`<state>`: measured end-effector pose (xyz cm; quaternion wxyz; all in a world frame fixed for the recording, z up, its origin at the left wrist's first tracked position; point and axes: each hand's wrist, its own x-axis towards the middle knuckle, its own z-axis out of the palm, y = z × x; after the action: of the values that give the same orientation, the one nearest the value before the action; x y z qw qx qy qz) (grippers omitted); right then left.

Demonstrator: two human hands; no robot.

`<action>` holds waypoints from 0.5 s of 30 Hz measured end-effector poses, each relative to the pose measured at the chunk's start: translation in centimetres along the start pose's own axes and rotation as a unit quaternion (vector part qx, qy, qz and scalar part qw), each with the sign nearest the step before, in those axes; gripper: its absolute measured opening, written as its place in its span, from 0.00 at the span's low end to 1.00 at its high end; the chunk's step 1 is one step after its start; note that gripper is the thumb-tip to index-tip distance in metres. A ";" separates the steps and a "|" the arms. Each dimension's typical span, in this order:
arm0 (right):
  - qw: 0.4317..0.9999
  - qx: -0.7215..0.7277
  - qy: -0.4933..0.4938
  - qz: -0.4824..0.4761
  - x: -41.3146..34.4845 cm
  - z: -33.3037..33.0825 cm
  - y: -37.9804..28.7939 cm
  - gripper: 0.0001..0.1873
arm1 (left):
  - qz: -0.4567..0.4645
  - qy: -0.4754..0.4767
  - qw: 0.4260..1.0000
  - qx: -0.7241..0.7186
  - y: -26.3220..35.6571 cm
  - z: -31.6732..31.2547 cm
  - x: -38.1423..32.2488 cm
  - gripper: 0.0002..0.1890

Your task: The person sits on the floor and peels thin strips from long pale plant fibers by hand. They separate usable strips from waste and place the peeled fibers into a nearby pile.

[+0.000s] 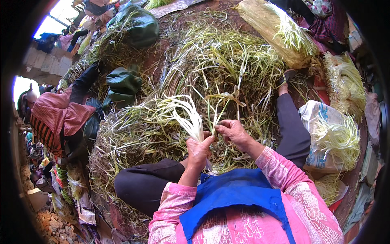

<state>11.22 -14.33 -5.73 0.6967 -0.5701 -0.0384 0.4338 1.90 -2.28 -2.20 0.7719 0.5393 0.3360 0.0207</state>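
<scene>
My left hand is closed around the lower ends of a bunch of pale white-green leafy stalks, whose tops bend to the left. Close beside it on the right, my right hand pinches a thin green stalk between thumb and fingers. A dry yellowish leaf hangs near the top of that stalk. Both hands are above a large heap of loose green and withered stalks that spreads before my crossed legs. The lower ends of the stalks are partly hidden by my fingers.
To the right, a white woven sack bears a pile of pale stalks; a larger bundle stands beyond it. A tan sack with stalks lies at the upper right. Dark green bags and a seated person are at the left.
</scene>
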 end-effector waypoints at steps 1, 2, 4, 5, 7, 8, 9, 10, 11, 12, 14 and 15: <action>1.000 0.003 0.002 -0.018 0.2 0.2 0.1 0.12 | 0.005 0.019 1.000 0.016 0.2 -0.1 0.0 0.08; 0.998 -0.010 0.013 -0.057 0.3 0.4 0.1 0.12 | 0.014 0.020 0.999 0.027 0.4 -0.2 0.0 0.07; 0.993 -0.034 0.027 -0.112 0.2 0.8 -0.1 0.10 | 0.052 0.055 0.994 0.077 0.7 -0.4 0.3 0.08; 0.988 -0.075 0.027 -0.135 0.1 1.0 -0.3 0.10 | 0.071 0.051 0.994 0.063 0.9 -0.5 0.5 0.09; 0.974 -0.144 0.024 -0.175 -0.5 1.4 -0.8 0.10 | 0.082 0.035 0.993 0.081 1.1 -0.6 0.8 0.09; 0.967 -0.202 0.019 -0.157 -0.9 1.5 -1.2 0.11 | 0.067 0.029 0.995 0.067 1.2 -0.7 0.9 0.10; 0.968 -0.198 0.019 -0.155 -1.3 1.8 -1.4 0.11 | 0.052 0.024 0.997 0.059 1.2 -0.8 1.0 0.10; 0.957 -0.227 0.024 -0.181 -1.5 1.8 -1.7 0.11 | 0.043 0.005 0.998 0.052 1.3 -0.8 1.0 0.10; 0.948 -0.257 0.030 -0.186 -1.7 2.0 -1.9 0.11 | 0.026 0.004 0.999 0.025 1.3 -0.8 1.0 0.10; 0.937 -0.273 0.032 -0.216 -1.8 2.0 -1.9 0.10 | 0.014 -0.011 1.000 0.000 1.3 -0.9 1.0 0.10; 0.921 -0.304 0.034 -0.241 -2.0 2.2 -1.4 0.10 | -0.020 0.000 0.999 -0.026 1.3 -0.9 0.9 0.10; 0.903 -0.342 0.031 -0.259 -2.2 2.0 -0.9 0.10 | 0.002 -0.015 0.999 -0.035 1.4 -0.9 0.9 0.09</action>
<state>9.22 -14.20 -3.26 0.5473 -0.7566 -0.3090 0.1804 2.57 -0.62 -1.68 0.7951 0.5131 0.3223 0.0256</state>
